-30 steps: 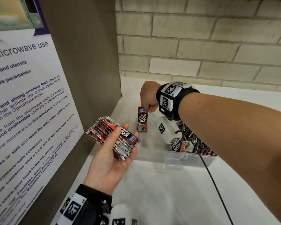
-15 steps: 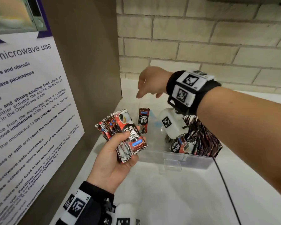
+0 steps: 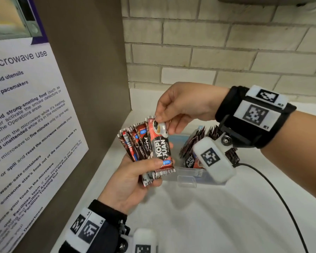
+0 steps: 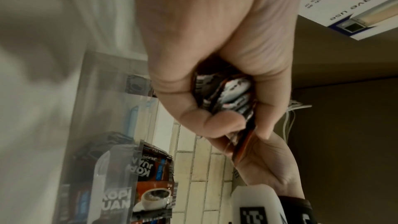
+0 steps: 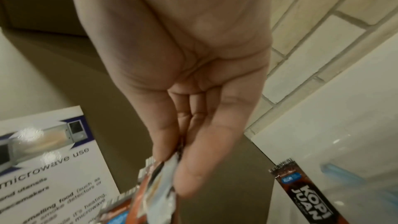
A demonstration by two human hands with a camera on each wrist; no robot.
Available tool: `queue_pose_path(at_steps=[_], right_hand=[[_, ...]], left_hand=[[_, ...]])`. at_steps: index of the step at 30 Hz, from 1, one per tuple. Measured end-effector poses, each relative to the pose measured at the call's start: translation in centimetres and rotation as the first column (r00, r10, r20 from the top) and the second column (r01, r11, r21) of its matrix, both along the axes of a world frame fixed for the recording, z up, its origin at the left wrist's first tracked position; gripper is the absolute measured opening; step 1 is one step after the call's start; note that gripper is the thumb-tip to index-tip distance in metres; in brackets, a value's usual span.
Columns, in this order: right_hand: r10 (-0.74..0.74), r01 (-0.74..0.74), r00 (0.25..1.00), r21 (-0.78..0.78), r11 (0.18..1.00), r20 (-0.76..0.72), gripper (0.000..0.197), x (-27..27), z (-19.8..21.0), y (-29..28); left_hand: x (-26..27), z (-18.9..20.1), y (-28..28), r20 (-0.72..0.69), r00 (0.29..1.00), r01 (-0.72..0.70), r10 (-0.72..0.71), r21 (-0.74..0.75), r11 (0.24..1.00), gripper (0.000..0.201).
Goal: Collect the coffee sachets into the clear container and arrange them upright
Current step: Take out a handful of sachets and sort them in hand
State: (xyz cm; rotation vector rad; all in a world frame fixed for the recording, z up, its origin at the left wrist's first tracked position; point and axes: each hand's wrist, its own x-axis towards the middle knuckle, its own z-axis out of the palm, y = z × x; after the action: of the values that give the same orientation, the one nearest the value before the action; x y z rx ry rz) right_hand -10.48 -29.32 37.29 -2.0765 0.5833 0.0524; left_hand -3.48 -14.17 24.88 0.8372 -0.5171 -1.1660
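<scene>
My left hand [image 3: 153, 167] grips a fanned bundle of red-and-black coffee sachets [image 3: 144, 145] just left of the clear container [image 3: 188, 173]. My right hand [image 3: 161, 123] pinches the top end of the front sachet [image 3: 162, 150] between thumb and fingers. The right wrist view shows that pinch on the sachet's end [image 5: 159, 186]. In the left wrist view my fingers are curled round the bundle's lower ends [image 4: 226, 94]. Several sachets [image 3: 192, 143] stand upright in the container's right part. One lone sachet [image 5: 305, 192] stands at its left end, hidden in the head view.
A brown cabinet side [image 3: 91, 88] with a microwave-use notice [image 3: 26, 125] rises close on the left. A brick wall [image 3: 226, 57] runs behind the white counter [image 3: 199, 216]. A black cable [image 3: 274, 190] trails from my right wrist across the counter.
My right hand let go of one sachet in the container, rose with nothing in it, and now pinches the front sachet of the bundle. My left hand lifted the bundle toward it.
</scene>
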Motion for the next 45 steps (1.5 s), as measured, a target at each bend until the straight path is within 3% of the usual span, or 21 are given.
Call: queue_pose_path(at_steps=[9, 17, 23, 31, 34, 37, 40, 45], right_hand=[[-0.164, 0.153, 0.979, 0.1, 0.983, 0.119, 0.011, -1.5, -0.5, -0.5], [-0.267, 0.227, 0.938, 0.192, 0.955, 0.221, 0.013, -2.0, -0.9, -0.2], [-0.328, 0.257, 0.917, 0.294, 0.921, 0.226, 0.018, -2.1, -1.3, 0.2], [-0.303, 0.237, 0.929, 0.29, 0.927, 0.211, 0.018, -2.8, -1.4, -0.3], [-0.198, 0.139, 0.968, 0.327, 0.935, 0.156, 0.02, -3.5, -1.4, -0.5], [0.018, -0.028, 0.999, 0.279, 0.96, 0.037, 0.029, -4.2, -1.5, -0.3], [0.133, -0.12, 0.988, 0.161, 0.98, -0.073, 0.035, -4.4, -1.9, 0.2], [0.165, -0.168, 0.978, -0.014, 0.986, -0.126, 0.01, -3.8, -2.8, 2.0]], left_hand=[[-1.1, -0.3, -0.2, 0.187, 0.982, 0.002, -0.004, 0.011, 1.0, 0.037], [-1.2, -0.3, -0.7, 0.035, 0.993, -0.113, 0.111, 0.032, 0.993, 0.025], [-1.3, -0.6, -0.7, -0.011, 0.958, -0.288, 0.288, -0.022, 0.957, 0.056], [-0.9, -0.4, -0.4, -0.102, 0.932, -0.359, 0.349, -0.115, 0.926, 0.034], [-0.1, -0.3, -0.5, -0.198, 0.913, -0.377, 0.356, -0.084, 0.922, 0.035], [0.5, -0.1, -0.3, -0.241, 0.917, -0.35, 0.318, -0.101, 0.931, 0.017], [0.5, 0.1, -0.3, -0.169, 0.94, -0.318, 0.296, -0.121, 0.94, 0.021], [0.3, 0.2, -0.8, 0.027, 0.956, -0.29, 0.293, -0.081, 0.954, 0.028]])
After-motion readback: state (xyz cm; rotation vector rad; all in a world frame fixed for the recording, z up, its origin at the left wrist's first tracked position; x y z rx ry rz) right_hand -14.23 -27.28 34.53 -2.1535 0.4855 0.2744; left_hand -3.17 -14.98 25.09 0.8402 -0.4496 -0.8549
